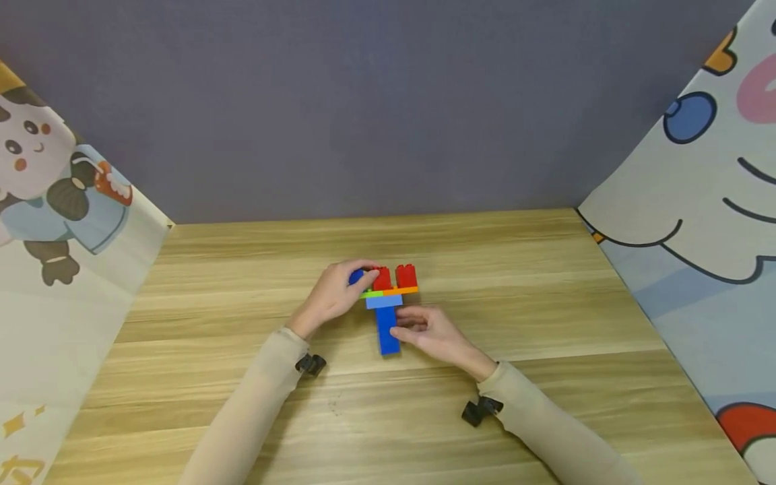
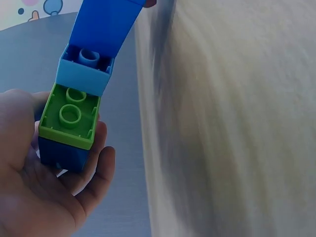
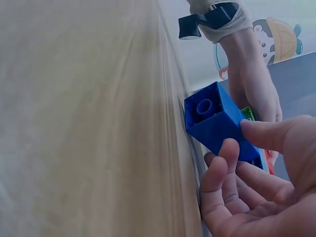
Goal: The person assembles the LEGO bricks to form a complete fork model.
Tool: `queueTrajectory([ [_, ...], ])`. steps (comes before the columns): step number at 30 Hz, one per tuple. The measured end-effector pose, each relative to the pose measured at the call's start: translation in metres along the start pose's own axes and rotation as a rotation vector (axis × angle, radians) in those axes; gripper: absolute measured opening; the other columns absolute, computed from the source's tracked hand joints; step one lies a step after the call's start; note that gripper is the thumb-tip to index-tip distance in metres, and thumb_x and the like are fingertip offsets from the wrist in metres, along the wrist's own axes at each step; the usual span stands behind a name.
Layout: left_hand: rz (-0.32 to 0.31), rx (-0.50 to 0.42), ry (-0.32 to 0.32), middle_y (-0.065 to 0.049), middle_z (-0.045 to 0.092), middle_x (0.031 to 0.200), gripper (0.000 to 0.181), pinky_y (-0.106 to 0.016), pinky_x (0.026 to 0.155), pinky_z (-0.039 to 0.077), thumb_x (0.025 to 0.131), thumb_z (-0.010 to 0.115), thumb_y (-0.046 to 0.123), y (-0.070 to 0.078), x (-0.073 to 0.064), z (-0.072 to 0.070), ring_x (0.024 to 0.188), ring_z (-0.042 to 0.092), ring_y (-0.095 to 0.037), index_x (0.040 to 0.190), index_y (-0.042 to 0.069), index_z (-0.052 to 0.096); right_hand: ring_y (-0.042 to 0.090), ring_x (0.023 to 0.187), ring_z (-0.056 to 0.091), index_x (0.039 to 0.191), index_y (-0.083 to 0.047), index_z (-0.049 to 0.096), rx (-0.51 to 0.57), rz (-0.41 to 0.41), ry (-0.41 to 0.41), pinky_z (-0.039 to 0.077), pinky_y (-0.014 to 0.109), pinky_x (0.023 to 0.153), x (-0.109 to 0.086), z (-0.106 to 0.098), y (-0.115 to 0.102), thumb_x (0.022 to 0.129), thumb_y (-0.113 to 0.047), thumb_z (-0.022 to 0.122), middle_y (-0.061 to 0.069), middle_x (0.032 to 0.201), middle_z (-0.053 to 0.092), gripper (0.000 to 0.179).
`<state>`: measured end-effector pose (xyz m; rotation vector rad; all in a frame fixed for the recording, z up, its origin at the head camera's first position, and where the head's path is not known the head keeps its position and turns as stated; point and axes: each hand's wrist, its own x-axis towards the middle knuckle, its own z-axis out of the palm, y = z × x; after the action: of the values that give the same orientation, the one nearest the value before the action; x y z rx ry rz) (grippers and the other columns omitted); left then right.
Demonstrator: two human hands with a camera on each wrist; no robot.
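Both hands are on one structure of joined toy building bricks over the table. At its left end my left hand [image 1: 335,291] grips a dark blue brick [image 2: 63,154] that sits on a lime green piece [image 2: 74,118]. Farther right along the top stand two red bricks [image 1: 406,276], the right one on an orange piece [image 1: 401,291]. A light blue piece [image 1: 384,302] joins this top to a blue brick column [image 1: 388,331]. My right hand [image 1: 438,335] holds the column between thumb and fingers. The column's hollow underside [image 3: 203,107] shows in the right wrist view.
The wood-grain table [image 1: 242,404] spreads around the structure. A grey panel [image 1: 376,114] rises at the back, with cartoon-printed panels on the left [image 1: 73,283] and right [image 1: 685,289]. A small black device [image 1: 483,409] is strapped on each wrist.
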<state>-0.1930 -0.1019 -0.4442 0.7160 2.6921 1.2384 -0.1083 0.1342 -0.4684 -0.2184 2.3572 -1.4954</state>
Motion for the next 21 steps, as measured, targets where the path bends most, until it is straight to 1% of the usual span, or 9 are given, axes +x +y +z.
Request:
queueTrajectory([
  [6, -0.005, 0.011, -0.033, -0.009, 0.073, 0.137, 0.039, -0.052, 0.114, 0.052, 0.112, 0.055, 0.038, -0.006, 0.005, 0.005, 0.131, 0.067, -0.031, 0.136, 0.012, 0.072, 0.025, 0.109, 0.074, 0.138, 0.005, 0.067, 0.003, -0.019, -0.005, 0.062, 0.031, 0.088, 0.001, -0.001, 0.002, 0.102, -0.024, 0.073, 0.022, 0.133, 0.072, 0.047],
  [11, -0.03, 0.048, -0.076, -0.009, 0.074, 0.136, 0.04, -0.051, 0.113, 0.053, 0.112, 0.054, 0.039, -0.011, 0.009, 0.009, 0.129, 0.068, -0.03, 0.136, 0.012, 0.072, 0.02, 0.104, 0.071, 0.137, 0.005, 0.068, -0.047, -0.027, -0.004, 0.058, 0.027, 0.085, 0.002, -0.001, 0.003, 0.101, -0.026, 0.074, 0.022, 0.136, 0.071, 0.048],
  [13, -0.034, 0.082, -0.095, -0.009, 0.074, 0.135, 0.04, -0.05, 0.112, 0.054, 0.113, 0.053, 0.038, -0.013, 0.01, 0.01, 0.123, 0.07, -0.028, 0.136, 0.012, 0.072, 0.018, 0.102, 0.069, 0.137, 0.005, 0.068, -0.061, -0.022, -0.004, 0.057, 0.027, 0.085, 0.002, -0.001, 0.002, 0.101, -0.026, 0.074, 0.022, 0.135, 0.071, 0.048],
  [15, -0.036, 0.113, -0.112, -0.008, 0.075, 0.134, 0.04, -0.049, 0.11, 0.055, 0.113, 0.053, 0.038, -0.013, 0.011, 0.011, 0.114, 0.071, -0.025, 0.137, 0.012, 0.072, 0.018, 0.101, 0.068, 0.136, 0.005, 0.069, -0.069, -0.019, -0.007, 0.057, 0.027, 0.085, 0.002, -0.001, 0.002, 0.101, -0.027, 0.073, 0.021, 0.134, 0.072, 0.048],
  [18, -0.029, 0.146, -0.132, -0.009, 0.075, 0.132, 0.039, -0.048, 0.107, 0.056, 0.113, 0.054, 0.036, -0.013, 0.013, 0.012, 0.099, 0.068, -0.021, 0.137, 0.011, 0.071, 0.017, 0.1, 0.068, 0.136, 0.005, 0.068, -0.065, -0.015, -0.014, 0.057, 0.026, 0.084, 0.002, -0.001, 0.002, 0.102, -0.026, 0.073, 0.02, 0.131, 0.074, 0.047],
  [21, -0.026, 0.16, -0.146, -0.009, 0.076, 0.129, 0.037, -0.047, 0.104, 0.057, 0.113, 0.055, 0.034, -0.012, 0.014, 0.013, 0.091, 0.065, -0.02, 0.136, 0.01, 0.072, 0.017, 0.1, 0.069, 0.137, 0.006, 0.067, -0.048, -0.008, -0.02, 0.057, 0.023, 0.084, 0.002, -0.002, 0.003, 0.102, -0.025, 0.073, 0.019, 0.13, 0.074, 0.048],
])
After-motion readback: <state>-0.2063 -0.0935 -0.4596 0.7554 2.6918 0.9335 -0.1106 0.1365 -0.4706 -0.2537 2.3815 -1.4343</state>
